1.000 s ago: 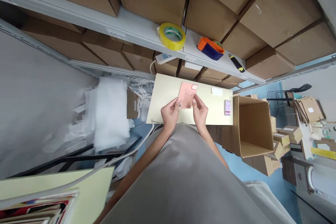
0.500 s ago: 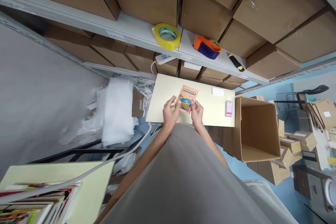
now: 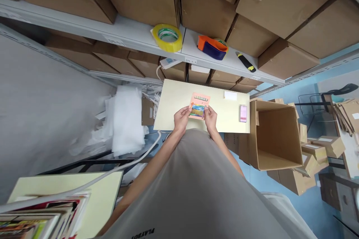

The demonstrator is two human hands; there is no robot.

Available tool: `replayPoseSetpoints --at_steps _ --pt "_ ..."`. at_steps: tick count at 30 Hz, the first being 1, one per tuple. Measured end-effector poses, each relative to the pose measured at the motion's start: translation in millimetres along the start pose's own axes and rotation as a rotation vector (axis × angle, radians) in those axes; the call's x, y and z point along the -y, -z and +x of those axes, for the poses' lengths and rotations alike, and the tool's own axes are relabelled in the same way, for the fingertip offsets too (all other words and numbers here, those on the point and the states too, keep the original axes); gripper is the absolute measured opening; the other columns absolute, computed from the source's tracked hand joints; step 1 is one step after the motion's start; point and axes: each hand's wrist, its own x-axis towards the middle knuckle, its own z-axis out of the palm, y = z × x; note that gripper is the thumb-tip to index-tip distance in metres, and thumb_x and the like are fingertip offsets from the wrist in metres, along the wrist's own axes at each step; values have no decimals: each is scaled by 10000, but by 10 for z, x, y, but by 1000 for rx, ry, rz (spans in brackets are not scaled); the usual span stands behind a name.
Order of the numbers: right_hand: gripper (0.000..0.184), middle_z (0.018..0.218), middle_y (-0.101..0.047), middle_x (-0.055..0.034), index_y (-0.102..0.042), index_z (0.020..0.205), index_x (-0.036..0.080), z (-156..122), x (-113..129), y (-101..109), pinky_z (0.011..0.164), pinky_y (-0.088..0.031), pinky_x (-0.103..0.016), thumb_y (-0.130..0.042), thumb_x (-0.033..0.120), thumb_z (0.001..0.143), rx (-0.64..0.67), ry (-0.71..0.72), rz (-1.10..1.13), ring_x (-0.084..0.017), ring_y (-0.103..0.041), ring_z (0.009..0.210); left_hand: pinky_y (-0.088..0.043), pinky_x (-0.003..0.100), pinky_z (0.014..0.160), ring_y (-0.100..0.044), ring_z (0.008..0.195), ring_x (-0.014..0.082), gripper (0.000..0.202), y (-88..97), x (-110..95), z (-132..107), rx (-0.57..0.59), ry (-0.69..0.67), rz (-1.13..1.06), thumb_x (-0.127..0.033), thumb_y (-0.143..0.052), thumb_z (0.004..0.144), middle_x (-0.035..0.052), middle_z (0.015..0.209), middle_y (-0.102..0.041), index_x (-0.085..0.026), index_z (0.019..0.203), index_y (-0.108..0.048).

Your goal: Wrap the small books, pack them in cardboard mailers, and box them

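Here's the book, front cover up, above the middle of the worktop, towards its near edge. Left hand pinches one side, right hand the other, each grip low, probably so the cover shows whole. A phone by the right edge, a white slip by the far edge: both seemingly parked out of the way.
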Motion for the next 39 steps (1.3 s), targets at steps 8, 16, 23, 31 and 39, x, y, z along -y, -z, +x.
replayPoseSetpoints --at_steps 8,16,23,31,39 --pt "515 1398 -830 -174 -803 1331 177 -56 220 -49 1143 -650 -456 -629 575 1054 -108 168 -136 -283 -807 1245 -681 448 1028 -825 1089 300 558 -174 -51 -48 31 -195 108 -609 -982 725 140 1105 -856 -193 1043 -789" --pt "404 1221 -882 -101 -791 1206 205 5 298 -129 1068 -680 -418 -800 488 917 -110 -5 85 -247 -827 1116 -658 465 1107 -827 1117 284 433 -271 -156 -188 298 -369 321 -590 -861 872 125 1185 -859 -221 1098 -872" --pt "388 1116 -883 -141 -723 1120 188 110 239 -119 973 -691 -411 -798 512 921 -103 -67 240 -256 -839 1048 -660 468 1079 -809 1145 292 598 -178 -94 63 -34 -171 193 -624 -948 782 188 1269 -839 -167 1143 -817" --pt "405 1211 -872 -175 -725 1162 173 178 182 -122 1074 -678 -464 -813 493 929 -104 -88 201 -265 -838 1147 -678 462 1022 -837 1016 306 555 -175 -156 56 -35 -149 152 -630 -972 733 134 1003 -864 -163 1006 -849" --pt "457 1294 -863 -149 -794 1147 200 24 351 -293 1146 -664 -452 -887 546 862 46 -25 190 -290 -814 1271 -653 472 1055 -806 1074 302 397 -191 -309 -107 44 -419 358 -614 -843 895 121 1150 -878 -237 1009 -898"
